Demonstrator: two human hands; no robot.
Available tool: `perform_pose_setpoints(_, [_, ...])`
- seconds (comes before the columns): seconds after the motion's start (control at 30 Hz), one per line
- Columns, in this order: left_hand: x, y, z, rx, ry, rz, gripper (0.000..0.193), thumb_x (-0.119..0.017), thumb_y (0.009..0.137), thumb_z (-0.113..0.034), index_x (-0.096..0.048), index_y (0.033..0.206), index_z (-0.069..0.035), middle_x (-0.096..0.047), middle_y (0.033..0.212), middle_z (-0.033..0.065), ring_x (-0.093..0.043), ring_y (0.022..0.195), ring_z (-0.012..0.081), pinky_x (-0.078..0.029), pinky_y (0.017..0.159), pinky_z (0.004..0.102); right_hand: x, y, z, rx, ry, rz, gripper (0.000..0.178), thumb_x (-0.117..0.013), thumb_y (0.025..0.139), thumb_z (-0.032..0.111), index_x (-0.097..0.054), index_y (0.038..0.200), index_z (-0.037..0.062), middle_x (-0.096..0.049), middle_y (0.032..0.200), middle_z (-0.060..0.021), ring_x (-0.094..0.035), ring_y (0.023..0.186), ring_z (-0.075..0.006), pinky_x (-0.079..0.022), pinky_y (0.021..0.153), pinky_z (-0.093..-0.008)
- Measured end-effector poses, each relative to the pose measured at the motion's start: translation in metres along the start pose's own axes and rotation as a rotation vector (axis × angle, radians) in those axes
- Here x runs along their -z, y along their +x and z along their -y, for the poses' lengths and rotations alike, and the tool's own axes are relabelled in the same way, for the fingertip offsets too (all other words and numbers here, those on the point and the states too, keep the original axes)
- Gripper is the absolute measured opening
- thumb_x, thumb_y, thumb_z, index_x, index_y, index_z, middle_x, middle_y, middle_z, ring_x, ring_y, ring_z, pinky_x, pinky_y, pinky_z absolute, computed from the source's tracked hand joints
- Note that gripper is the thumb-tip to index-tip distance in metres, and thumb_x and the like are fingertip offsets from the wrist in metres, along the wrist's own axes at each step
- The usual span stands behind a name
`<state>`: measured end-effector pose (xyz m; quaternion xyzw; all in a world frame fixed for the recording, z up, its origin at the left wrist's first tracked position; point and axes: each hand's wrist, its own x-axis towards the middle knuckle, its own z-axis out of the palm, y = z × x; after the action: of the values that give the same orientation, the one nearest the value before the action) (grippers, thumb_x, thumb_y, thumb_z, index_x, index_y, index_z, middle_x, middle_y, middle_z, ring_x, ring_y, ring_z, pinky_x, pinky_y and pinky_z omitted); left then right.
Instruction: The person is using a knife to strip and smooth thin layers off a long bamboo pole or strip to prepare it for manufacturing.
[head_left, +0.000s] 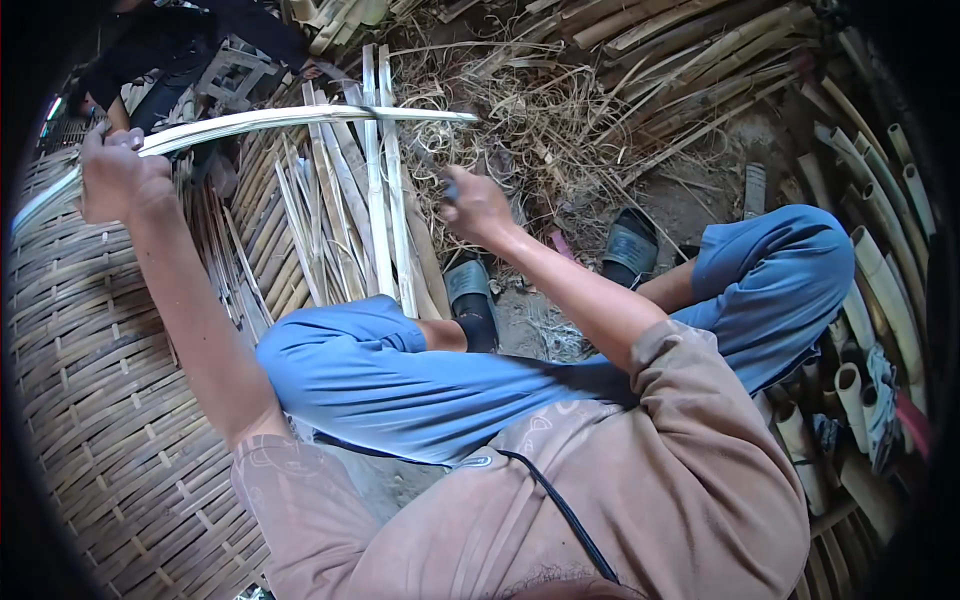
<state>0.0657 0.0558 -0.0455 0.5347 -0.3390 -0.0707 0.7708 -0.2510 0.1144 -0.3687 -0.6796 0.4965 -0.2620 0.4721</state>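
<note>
Split bamboo (250,122): tip (462,117) free over shavings (500,90).

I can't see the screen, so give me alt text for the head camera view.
The left hand grips long pale split bamboo, while the right hand holds a handled tool, its far end blurred. Curly shavings lie on the ground ahead; a woven mat spreads at left.
</note>
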Motion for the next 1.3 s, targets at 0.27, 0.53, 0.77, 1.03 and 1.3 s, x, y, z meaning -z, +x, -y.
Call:
perform_pose_setpoints(0.27, [-0.051, -0.049, 0.017, -0.42, -0.008, 0.19, 0.049, -0.075, 0.082, 0.002, -0.046, 0.122, 0.007, -0.059, 0.079, 0.008, -0.056, 0.068, 0.0151, -0.052, 0.067, 0.0282, 0.014, 0.024, -0.168, -0.452, -0.187, 0.07, 0.035, -0.067, 0.077, 0.029, -0.071, 0.092, -0.0028, -0.072, 0.091, -0.0273, -0.073, 0.087, -0.0387, -0.057, 0.076, -0.046])
perform_pose_setpoints(0.53, [-0.095, -0.126, 0.103, -0.39, 0.39, 0.561, 0.047, -0.07, 0.092, -0.019, -0.055, 0.133, 0.0, -0.067, 0.11, 0.0171, -0.064, 0.105, 0.0249, -0.051, 0.093, 0.0344, 0.018, 0.021, -0.018, -0.334, 0.991, -0.233, 0.014, -0.069, 0.091, 0.015, -0.06, 0.096, 0.0067, -0.058, 0.068, -0.0033, -0.06, 0.059, -0.0129, -0.051, 0.05, -0.0308])
perform_pose_setpoints(0.77, [-0.09, -0.122, 0.101, -0.145, 0.397, 0.691, 0.028, -0.066, 0.096, -0.023, -0.066, 0.106, 0.003, -0.069, 0.076, 0.0121, -0.069, 0.067, 0.0167, -0.054, 0.063, 0.0318, 0.109, -0.052, 0.139, 0.263, 1.984, 0.489, 0.022, -0.057, 0.099, 0.014, -0.051, 0.12, 0.0152, -0.041, 0.08, -0.0026, -0.051, 0.072, -0.014, -0.048, 0.071, -0.0337])
perform_pose_setpoints(1.03, [-0.083, -0.124, 0.092, 0.077, 0.453, 0.985, 0.035, -0.067, 0.097, -0.027, -0.06, 0.112, 0.004, -0.065, 0.084, 0.0084, -0.068, 0.068, 0.0139, -0.059, 0.054, 0.0296, 0.161, -0.104, 0.189, 1.02, 1.75, 1.024, 0.008, -0.063, 0.098, 0.009, -0.07, 0.097, 0.0098, -0.07, 0.098, -0.0278, -0.068, 0.062, -0.0257, -0.057, 0.058, -0.0374])
perform_pose_setpoints(1.3, [-0.076, -0.164, 0.155, 0.019, 0.657, 1.053, 0.044, -0.068, 0.099, -0.037, -0.066, 0.117, 0.003, -0.063, 0.081, 0.0033, -0.06, 0.077, 0.0096, -0.051, 0.069, 0.0308, 0.157, -0.146, 0.213, 1.042, 2.105, 0.945, 0.029, -0.059, 0.101, 0.011, -0.068, 0.077, -0.0038, -0.057, 0.11, -0.0526, -0.056, 0.043, -0.0183, -0.041, 0.038, -0.0257])
